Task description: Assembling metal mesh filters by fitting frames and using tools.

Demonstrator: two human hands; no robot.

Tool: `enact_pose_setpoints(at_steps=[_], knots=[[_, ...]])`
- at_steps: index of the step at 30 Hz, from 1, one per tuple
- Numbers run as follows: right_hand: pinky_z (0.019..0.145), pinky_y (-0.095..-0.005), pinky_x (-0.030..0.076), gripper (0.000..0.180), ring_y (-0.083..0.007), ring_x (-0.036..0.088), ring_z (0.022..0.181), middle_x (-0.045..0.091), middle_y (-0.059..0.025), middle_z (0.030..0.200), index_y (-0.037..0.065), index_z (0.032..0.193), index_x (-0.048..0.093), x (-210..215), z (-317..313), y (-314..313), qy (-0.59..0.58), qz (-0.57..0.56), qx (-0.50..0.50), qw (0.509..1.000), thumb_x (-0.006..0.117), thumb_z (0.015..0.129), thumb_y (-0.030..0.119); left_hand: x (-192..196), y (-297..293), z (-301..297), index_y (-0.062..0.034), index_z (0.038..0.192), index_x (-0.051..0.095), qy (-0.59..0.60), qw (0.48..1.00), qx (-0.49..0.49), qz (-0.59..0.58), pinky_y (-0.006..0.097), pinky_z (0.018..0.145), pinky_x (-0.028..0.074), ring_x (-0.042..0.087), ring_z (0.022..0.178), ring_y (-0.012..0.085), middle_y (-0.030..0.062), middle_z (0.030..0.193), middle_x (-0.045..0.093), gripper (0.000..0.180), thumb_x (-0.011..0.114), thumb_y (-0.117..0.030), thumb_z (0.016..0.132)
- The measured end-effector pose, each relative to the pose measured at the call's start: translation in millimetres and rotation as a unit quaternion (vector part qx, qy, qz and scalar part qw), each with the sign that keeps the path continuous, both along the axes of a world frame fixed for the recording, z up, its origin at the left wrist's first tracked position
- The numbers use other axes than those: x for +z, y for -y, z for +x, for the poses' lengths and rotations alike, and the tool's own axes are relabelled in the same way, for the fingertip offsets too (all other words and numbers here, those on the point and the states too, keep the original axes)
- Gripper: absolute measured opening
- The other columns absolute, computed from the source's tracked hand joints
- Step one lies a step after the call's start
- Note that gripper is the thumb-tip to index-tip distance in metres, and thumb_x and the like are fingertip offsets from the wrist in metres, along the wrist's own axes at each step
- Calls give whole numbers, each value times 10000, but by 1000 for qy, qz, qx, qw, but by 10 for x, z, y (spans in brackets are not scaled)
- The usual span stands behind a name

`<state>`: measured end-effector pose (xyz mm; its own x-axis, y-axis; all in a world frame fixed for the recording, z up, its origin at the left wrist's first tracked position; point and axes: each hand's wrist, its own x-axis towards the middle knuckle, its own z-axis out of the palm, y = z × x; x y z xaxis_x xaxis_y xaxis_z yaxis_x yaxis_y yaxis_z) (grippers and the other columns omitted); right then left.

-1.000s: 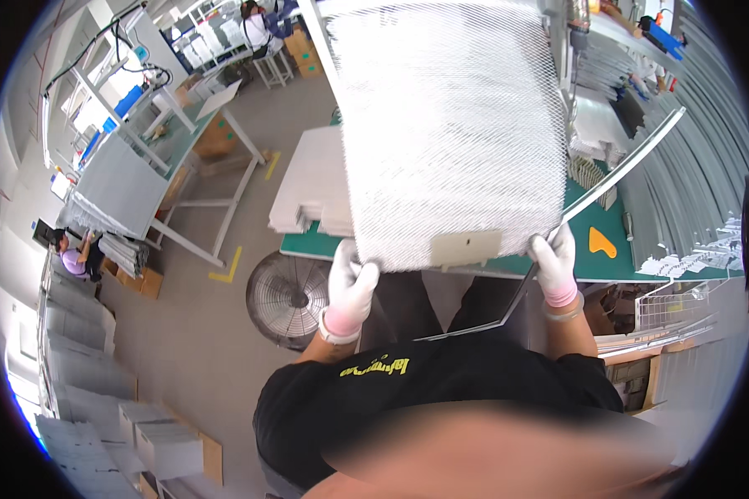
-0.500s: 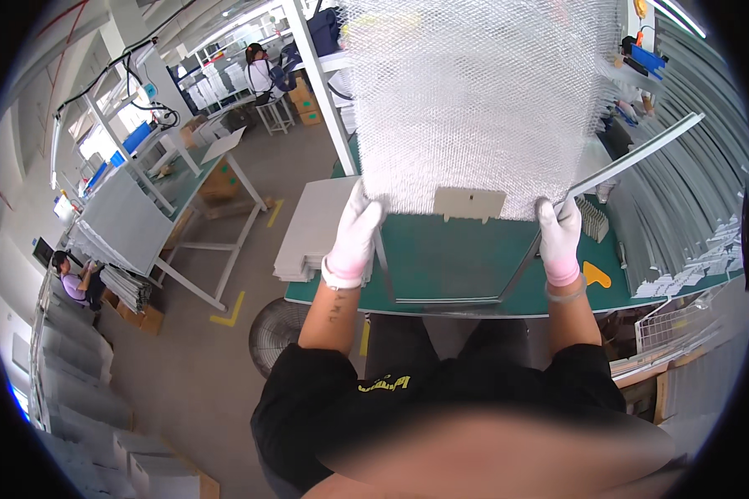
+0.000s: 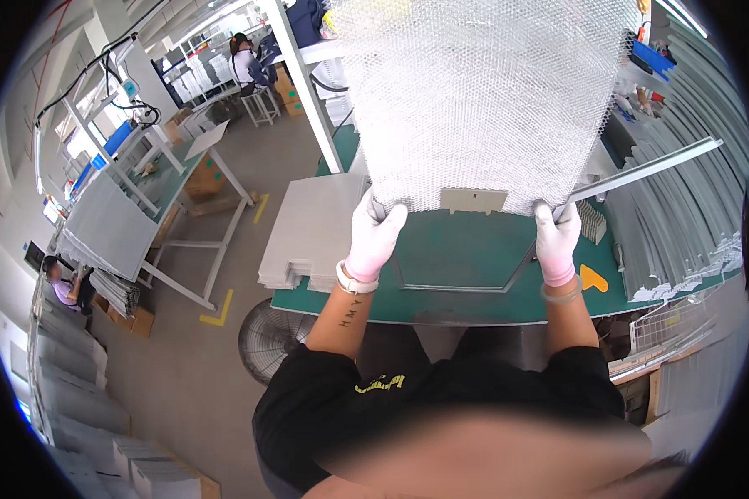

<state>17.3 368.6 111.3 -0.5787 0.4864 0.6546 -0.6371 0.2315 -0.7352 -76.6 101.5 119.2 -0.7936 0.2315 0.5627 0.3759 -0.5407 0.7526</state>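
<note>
A silvery metal mesh sheet (image 3: 483, 108) stretches away from me over the table. My left hand (image 3: 374, 237), in a white glove, is closed on its near left corner, thumb on top. At the near right corner my gloved right hand (image 3: 558, 241) pinches the sheet between thumb and fingers. A beige plate with small tabs (image 3: 473, 200) sits at the middle of the near edge. Below the sheet, a thin grey metal frame (image 3: 453, 289) lies on the green table (image 3: 374, 309). From beside my right hand a pale metal channel strip (image 3: 649, 170) slants up to the right.
Pale notched panels (image 3: 308, 224) are stacked at the table's left. Right of my right hand lie an orange flat piece (image 3: 592, 279) and a large pile of grey strips (image 3: 682, 208). A floor fan (image 3: 275, 339) stands below left. Two people sit farther off at the left.
My left hand has shifted slightly right along with the mesh corner. The sheet's near edge looks steadier, and the whole view has turned a little.
</note>
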Motion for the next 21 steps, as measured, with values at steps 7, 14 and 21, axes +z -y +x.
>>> enact_pose_setpoints(at_steps=[7,14,21], knots=[[659,-176,398,259,-13,474,729,609,37,893,-32,1187,579,-58,-5,-49,6,4,10,1000,614,931,-19,-86,12,-93,46,1259,571,-20,998,31,-53,274,884,512,643,1019,108,74,1149,691,329,622,-9,939],[764,-233,475,262,-62,564,834,666,-34,993,-52,1176,583,-475,-93,-88,41,6,-9,999,617,933,40,-507,-98,-208,45,1177,603,28,992,84,-95,256,785,516,626,882,79,49,1021,700,269,655,-43,928],[910,-313,504,381,-153,641,996,693,-91,1076,-66,1250,557,-1518,137,-191,236,50,32,970,641,915,95,-1609,127,-103,53,1273,569,92,959,18,-266,307,935,511,637,1058,130,84,1164,679,396,672,-60,907]])
